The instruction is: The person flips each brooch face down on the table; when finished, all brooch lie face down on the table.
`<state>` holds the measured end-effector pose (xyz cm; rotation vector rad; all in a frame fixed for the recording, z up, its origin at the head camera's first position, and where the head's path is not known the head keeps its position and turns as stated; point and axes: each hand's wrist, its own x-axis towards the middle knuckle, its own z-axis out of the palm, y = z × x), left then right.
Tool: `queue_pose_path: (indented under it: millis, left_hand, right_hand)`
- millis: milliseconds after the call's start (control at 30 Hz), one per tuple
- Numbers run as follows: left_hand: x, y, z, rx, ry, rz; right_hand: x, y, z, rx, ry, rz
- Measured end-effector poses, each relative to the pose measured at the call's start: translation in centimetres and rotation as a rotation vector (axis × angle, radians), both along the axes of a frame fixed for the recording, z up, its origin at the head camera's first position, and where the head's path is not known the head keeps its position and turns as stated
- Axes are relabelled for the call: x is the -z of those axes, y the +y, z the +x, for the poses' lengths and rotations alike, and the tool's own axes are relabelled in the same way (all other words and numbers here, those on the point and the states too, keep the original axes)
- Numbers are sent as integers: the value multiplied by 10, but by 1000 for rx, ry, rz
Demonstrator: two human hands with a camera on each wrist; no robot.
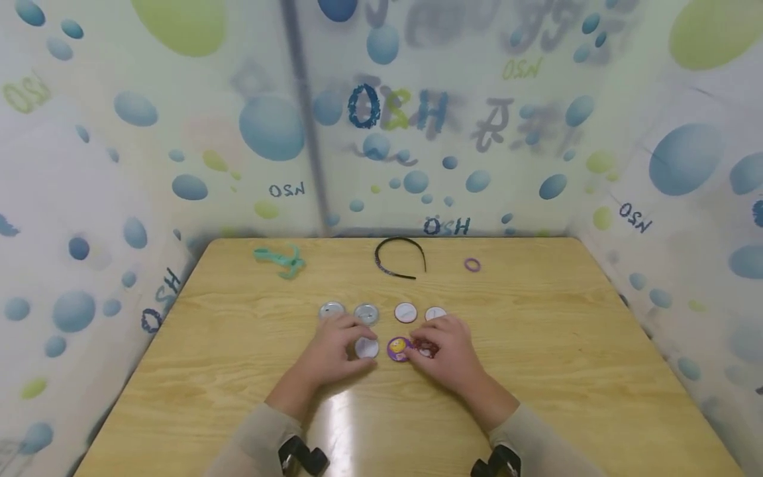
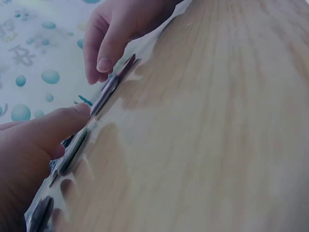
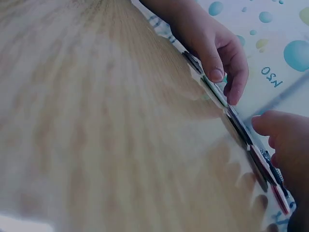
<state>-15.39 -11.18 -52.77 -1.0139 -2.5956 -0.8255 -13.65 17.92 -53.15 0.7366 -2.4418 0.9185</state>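
Round button badges lie flat on the wooden table in two rows. My left hand (image 1: pixel 334 351) arches beside a pale badge (image 1: pixel 367 348), thumb and fingers apart around it; whether they touch it I cannot tell. My right hand (image 1: pixel 450 354) is over the front row's right end. Its thumb reaches the edge of a purple badge with a yellow figure (image 1: pixel 397 347), and its fingers partly cover a reddish-brown badge (image 1: pixel 426 346). In the right wrist view the left hand (image 3: pixel 212 53) hangs with loose fingers just above the badges, which appear edge-on.
Behind the hands lie two silver-backed badges (image 1: pixel 366 313) and two white ones with dark rims (image 1: pixel 406 312). Along the far edge are a teal claw-shaped clip (image 1: pixel 283 261), a black headband (image 1: pixel 377 255) and a purple ring (image 1: pixel 472 265). Patterned walls surround the table (image 1: pixel 536 311).
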Motion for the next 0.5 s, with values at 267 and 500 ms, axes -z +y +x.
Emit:
queue_pose_path:
  millis: [267, 500]
  left_hand:
    - [-3, 24, -3, -4, 13, -82]
    - [-4, 42, -2, -37, -15, -149]
  right_hand:
    - [-2, 22, 8, 71, -72, 81]
    - [-1, 24, 10, 191, -48, 87]
